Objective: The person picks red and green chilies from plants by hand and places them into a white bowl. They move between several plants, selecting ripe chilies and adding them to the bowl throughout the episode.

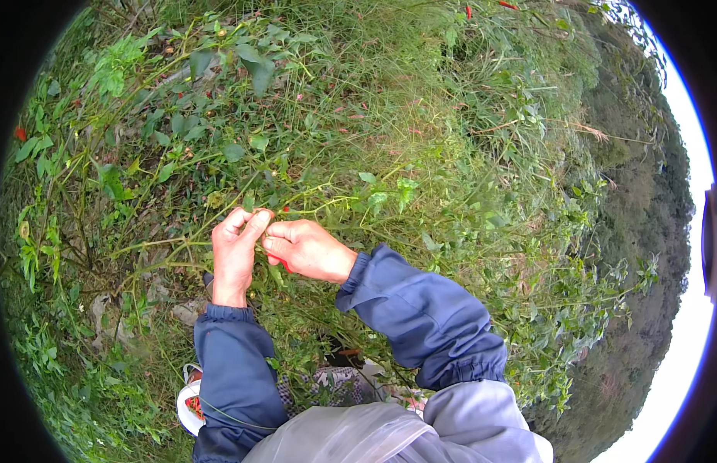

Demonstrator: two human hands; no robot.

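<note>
My left hand (235,255) is closed, thumb and fingers pinched at a thin green branch (320,207) of a pepper plant. Right beside it, almost touching, my right hand (308,248) is closed too. A red chili pepper (280,262) shows below its curled fingers, partly hidden by them. Both hands meet in front of me among the leaves, so what lies between the fingertips is mostly covered. A small spot of red shows on the plant just above my right hand.
A white bucket (186,420) with red peppers (193,406) stands low at the left, beside my left sleeve. Leafy plants, grass and thin branches surround my hands. More red peppers (507,5) hang at the far edge. A wooded slope (644,201) rises at the right.
</note>
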